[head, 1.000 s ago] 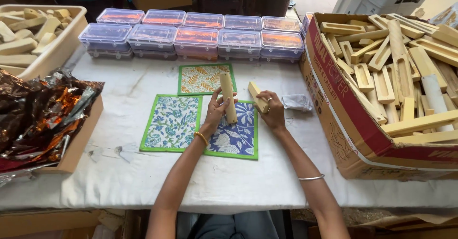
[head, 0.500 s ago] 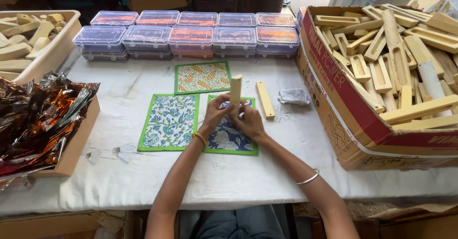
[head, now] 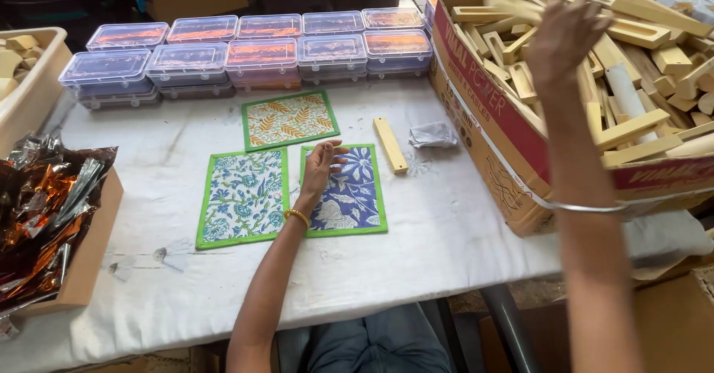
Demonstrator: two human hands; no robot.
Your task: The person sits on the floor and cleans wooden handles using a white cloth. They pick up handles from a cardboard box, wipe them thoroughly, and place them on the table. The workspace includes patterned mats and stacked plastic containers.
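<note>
A table [head: 416, 239] draped in white cloth is carrying three printed mats [head: 291, 119] lying at its centre, with a wooden block [head: 390, 145] and a crumpled grey wrapper [head: 433, 135] resting toward two o'clock of them. Stacked clear plastic boxes [head: 260, 49] are sitting at twelve o'clock, a cardboard box of wood pieces [head: 513, 142] is standing at three o'clock, and a box of shiny foil wrappers [head: 89, 254] is sitting at nine o'clock.

One head-worn camera looks steeply down from close above onto the white-covered table [head: 416, 224].
</note>
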